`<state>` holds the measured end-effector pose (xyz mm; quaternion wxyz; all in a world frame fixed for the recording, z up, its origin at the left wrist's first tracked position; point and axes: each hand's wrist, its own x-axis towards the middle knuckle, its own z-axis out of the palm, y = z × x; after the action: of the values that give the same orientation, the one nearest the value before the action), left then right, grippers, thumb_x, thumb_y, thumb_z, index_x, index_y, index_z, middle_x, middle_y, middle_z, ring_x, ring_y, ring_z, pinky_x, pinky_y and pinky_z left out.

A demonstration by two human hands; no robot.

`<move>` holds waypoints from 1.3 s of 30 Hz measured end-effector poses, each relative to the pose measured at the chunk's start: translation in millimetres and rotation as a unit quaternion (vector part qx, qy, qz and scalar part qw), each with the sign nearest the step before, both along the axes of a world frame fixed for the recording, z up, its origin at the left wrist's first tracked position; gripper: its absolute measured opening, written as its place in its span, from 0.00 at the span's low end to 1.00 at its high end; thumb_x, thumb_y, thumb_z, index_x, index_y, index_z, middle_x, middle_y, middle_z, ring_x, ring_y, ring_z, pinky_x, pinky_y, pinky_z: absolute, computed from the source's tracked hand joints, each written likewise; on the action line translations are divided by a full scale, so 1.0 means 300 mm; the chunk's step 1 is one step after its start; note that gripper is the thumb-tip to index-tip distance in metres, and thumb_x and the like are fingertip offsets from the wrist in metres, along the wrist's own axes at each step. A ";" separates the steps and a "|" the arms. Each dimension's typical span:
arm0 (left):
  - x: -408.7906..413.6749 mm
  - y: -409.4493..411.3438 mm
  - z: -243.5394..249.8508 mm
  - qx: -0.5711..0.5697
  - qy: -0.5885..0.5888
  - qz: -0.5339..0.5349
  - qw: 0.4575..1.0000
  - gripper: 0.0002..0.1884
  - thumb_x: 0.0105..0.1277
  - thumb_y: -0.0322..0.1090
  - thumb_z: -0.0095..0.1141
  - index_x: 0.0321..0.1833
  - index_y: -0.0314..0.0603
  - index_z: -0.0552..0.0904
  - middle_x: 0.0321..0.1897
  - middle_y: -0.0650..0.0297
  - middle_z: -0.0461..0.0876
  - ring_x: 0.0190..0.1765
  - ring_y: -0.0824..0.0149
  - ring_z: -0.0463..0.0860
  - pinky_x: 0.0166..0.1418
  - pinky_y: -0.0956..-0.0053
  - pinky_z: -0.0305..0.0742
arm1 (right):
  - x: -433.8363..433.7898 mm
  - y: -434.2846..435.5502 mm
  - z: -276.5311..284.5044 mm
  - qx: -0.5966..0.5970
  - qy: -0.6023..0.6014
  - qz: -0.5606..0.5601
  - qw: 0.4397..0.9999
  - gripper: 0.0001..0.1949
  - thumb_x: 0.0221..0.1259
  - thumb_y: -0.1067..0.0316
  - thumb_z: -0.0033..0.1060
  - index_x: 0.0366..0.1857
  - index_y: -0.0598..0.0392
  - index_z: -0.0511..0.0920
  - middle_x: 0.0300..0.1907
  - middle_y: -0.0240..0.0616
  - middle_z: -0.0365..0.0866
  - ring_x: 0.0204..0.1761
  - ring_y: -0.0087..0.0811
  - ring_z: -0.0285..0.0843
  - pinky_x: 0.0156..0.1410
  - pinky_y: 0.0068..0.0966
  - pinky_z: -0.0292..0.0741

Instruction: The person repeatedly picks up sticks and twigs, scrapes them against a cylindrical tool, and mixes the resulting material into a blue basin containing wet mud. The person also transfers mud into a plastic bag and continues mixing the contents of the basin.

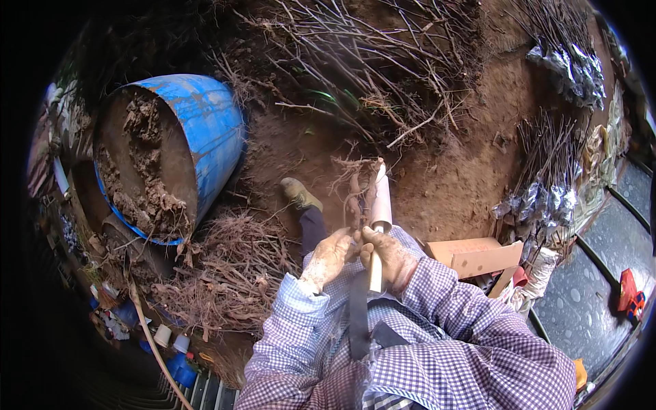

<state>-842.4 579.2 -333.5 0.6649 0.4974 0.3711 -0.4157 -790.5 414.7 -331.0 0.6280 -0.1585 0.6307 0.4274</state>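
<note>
Close together in front of the lap are my two soil-covered hands. My left hand (pixel 328 255) pinches the lower end of a brown rooted plant piece (pixel 354 197), whose roots spread upward. My right hand (pixel 390 256) grips a pale wooden handle or stick (pixel 375 271), and a whitish rolled sheet or tube (pixel 381 197) rises above it, beside the roots. The fingertips of both hands nearly meet at the plant's base, so the exact contact there is hidden. A dark strap or strip (pixel 359 318) hangs just below the hands.
A blue plastic barrel (pixel 218 118) with mud inside lies on its side at left, above a heap of roots (pixel 230 277). Bare-stemmed branches (pixel 369 56) lie ahead. Foil-wrapped sapling bundles (pixel 551 202) and an opened cardboard box (pixel 484 259) are at right.
</note>
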 end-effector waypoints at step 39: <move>-0.188 1.160 0.297 0.262 -0.098 0.153 0.948 0.15 0.77 0.46 0.55 0.51 0.41 0.81 0.26 0.69 0.78 0.25 0.78 0.74 0.26 0.82 0.71 | -0.112 0.598 0.119 0.022 -0.106 0.120 0.987 0.08 0.75 0.62 0.58 0.46 0.49 0.70 0.37 0.33 0.82 0.26 0.22 0.78 0.31 0.22 0.83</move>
<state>-898.9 927.2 -244.4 0.5998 0.6297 0.4718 -0.1456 -824.0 594.0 -295.2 0.6388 -0.2635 0.5273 0.4944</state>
